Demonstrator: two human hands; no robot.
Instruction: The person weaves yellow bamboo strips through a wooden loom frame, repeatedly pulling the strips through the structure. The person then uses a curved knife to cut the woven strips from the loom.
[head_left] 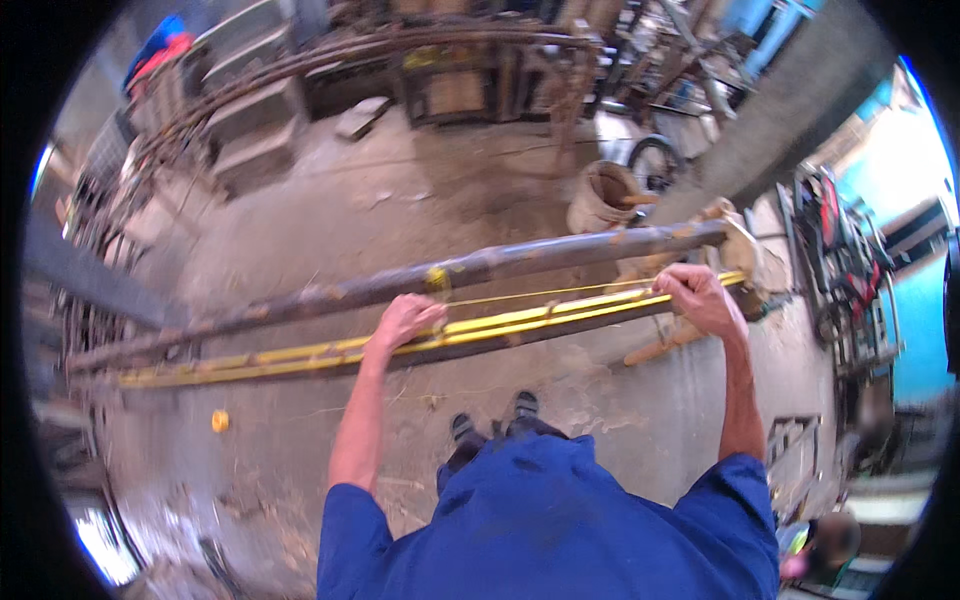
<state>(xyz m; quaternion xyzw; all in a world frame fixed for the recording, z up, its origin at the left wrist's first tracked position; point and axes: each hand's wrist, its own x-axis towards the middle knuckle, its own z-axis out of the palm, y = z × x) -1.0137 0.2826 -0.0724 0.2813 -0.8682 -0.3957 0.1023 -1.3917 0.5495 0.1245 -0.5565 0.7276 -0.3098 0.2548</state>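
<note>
A thin yellow string (560, 293) runs nearly straight between my two hands. My left hand (408, 320), its fingers closed, grips the string's left end above two long yellow strips (560, 308). At the right, my right hand (695, 298) pinches the string near the strips' far right end. The strips lie side by side along a dark lower beam (480, 348). Behind them runs a long rusty pipe (540, 255), with a small yellow coil (437, 278) on it beside my left hand. What each fingertip presses on is too small to tell.
A yellow spool (220, 420) lies on the floor at left, with a faint string trailing near my feet. Beyond the pipe stand a worn bucket (600, 200) and a wheel (655, 163). Concrete blocks (255, 130) sit far left; a metal rack (850, 270) stands right.
</note>
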